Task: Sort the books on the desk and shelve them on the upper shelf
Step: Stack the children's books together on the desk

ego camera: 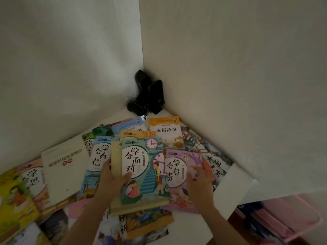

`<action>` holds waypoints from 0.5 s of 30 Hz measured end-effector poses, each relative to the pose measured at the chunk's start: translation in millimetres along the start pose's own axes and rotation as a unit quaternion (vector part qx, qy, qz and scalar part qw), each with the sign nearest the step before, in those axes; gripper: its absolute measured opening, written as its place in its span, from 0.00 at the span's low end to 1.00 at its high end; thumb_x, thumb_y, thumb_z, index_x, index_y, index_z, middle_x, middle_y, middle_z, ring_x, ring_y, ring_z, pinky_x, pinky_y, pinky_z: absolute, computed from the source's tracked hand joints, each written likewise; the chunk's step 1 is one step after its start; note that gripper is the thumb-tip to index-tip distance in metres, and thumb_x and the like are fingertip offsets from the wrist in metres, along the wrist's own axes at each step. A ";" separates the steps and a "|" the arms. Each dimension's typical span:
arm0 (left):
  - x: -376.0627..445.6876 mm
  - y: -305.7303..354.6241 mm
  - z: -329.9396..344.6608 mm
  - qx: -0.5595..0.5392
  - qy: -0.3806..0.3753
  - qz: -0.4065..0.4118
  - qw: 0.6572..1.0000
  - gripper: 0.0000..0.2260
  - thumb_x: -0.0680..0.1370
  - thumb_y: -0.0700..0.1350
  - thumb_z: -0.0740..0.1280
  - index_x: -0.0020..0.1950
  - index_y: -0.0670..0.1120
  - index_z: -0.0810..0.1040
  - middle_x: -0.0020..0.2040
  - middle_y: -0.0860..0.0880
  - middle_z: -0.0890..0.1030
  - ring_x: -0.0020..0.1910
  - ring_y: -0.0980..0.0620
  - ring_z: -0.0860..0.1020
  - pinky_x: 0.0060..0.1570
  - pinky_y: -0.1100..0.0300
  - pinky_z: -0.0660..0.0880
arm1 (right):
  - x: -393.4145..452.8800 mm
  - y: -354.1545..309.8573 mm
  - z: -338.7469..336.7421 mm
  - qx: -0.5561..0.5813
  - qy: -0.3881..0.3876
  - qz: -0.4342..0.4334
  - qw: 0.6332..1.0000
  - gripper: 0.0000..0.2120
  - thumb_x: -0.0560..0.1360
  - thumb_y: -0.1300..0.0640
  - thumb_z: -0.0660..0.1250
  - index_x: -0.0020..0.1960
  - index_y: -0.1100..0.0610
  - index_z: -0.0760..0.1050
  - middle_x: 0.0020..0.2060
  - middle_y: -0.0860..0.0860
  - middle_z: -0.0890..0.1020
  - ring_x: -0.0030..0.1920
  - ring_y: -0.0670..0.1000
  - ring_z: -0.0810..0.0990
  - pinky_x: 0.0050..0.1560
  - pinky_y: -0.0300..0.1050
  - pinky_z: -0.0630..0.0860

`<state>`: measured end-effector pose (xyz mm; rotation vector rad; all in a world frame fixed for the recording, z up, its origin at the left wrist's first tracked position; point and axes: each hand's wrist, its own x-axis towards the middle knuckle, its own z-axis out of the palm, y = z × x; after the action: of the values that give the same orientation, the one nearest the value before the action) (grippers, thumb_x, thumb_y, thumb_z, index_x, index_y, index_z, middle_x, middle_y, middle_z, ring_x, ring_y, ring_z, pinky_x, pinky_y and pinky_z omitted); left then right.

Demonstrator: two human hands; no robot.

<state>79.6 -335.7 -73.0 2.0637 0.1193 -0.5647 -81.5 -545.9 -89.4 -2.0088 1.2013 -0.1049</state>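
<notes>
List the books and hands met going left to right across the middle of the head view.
Yellow book → white book → blue book → left hand, gripping the teal book → purple book → right hand, resting on the purple book.

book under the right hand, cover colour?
Purple, lavender with pink tones, on the book under the right hand. Head view, the only one.

dim, flat indoor light with a yellowish cast; soft shadow gathers in the wall corner; wide-angle bending at edges; right hand (pixel 200 181) slightly motion-blurred.
</notes>
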 end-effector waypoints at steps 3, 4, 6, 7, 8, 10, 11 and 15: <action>-2.8 -0.7 0.1 -0.012 -0.011 0.016 1.000 0.37 0.69 0.41 0.77 0.73 0.43 0.61 0.66 0.42 0.72 0.63 0.40 0.73 0.61 0.42 0.74 | 9.2 30.4 -3.7 -0.069 -0.022 0.067 0.995 0.31 0.77 0.50 0.65 0.74 0.58 0.57 0.68 0.62 0.66 0.65 0.66 0.69 0.62 0.60 0.71; -2.2 -2.3 0.2 -0.009 -0.014 0.018 1.000 0.36 0.70 0.40 0.76 0.73 0.43 0.62 0.67 0.42 0.72 0.63 0.40 0.73 0.61 0.42 0.74 | 9.0 32.1 -0.6 -0.044 -0.020 0.074 0.996 0.33 0.76 0.51 0.66 0.75 0.58 0.55 0.68 0.63 0.65 0.64 0.66 0.69 0.62 0.61 0.72; -1.2 -3.5 -0.1 -0.014 -0.012 0.027 0.999 0.36 0.70 0.40 0.76 0.74 0.44 0.62 0.68 0.43 0.72 0.64 0.41 0.73 0.62 0.42 0.73 | 11.1 31.2 5.6 0.001 -0.012 0.085 0.996 0.35 0.75 0.53 0.66 0.75 0.59 0.53 0.68 0.64 0.66 0.63 0.67 0.70 0.60 0.62 0.72; -2.4 -4.0 -1.1 -0.021 -0.017 0.028 0.999 0.36 0.71 0.39 0.75 0.74 0.44 0.61 0.67 0.43 0.72 0.63 0.42 0.73 0.62 0.45 0.73 | 14.0 29.3 5.9 0.007 -0.010 0.101 0.995 0.34 0.75 0.53 0.66 0.75 0.60 0.54 0.66 0.65 0.68 0.62 0.67 0.72 0.59 0.60 0.73; -3.2 -3.8 -1.9 -0.027 -0.025 0.026 0.999 0.35 0.72 0.38 0.74 0.75 0.45 0.61 0.66 0.44 0.72 0.60 0.44 0.74 0.60 0.47 0.74 | 17.6 27.2 4.7 0.012 -0.011 0.126 0.992 0.32 0.75 0.52 0.66 0.73 0.62 0.56 0.64 0.65 0.72 0.61 0.66 0.74 0.58 0.58 0.75; -4.8 -4.2 -3.4 -0.034 -0.038 0.029 0.998 0.34 0.73 0.37 0.73 0.75 0.46 0.62 0.65 0.45 0.73 0.56 0.47 0.74 0.55 0.51 0.76 | 20.9 24.3 0.8 0.021 -0.035 0.149 0.988 0.27 0.77 0.53 0.65 0.68 0.66 0.60 0.58 0.64 0.77 0.56 0.64 0.78 0.53 0.54 0.76; -5.4 -5.2 -4.1 -0.040 -0.044 0.034 0.998 0.34 0.73 0.37 0.73 0.74 0.48 0.62 0.65 0.45 0.74 0.55 0.47 0.75 0.52 0.52 0.78 | 20.0 21.5 -2.2 0.017 -0.051 0.132 0.990 0.24 0.78 0.54 0.65 0.67 0.65 0.61 0.57 0.64 0.78 0.55 0.63 0.78 0.52 0.52 0.76; -5.5 -6.4 -7.9 -0.060 -0.072 0.029 0.995 0.35 0.74 0.36 0.72 0.75 0.53 0.60 0.68 0.47 0.72 0.62 0.44 0.75 0.51 0.51 0.80 | 14.1 3.2 -30.8 0.051 -0.031 -0.025 0.998 0.17 0.80 0.58 0.62 0.68 0.53 0.66 0.52 0.56 0.80 0.47 0.61 0.80 0.41 0.51 0.78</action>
<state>75.6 -325.0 -72.3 1.8973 0.0097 -0.6520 -89.4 -575.4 -74.3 -1.9392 1.0849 -0.1263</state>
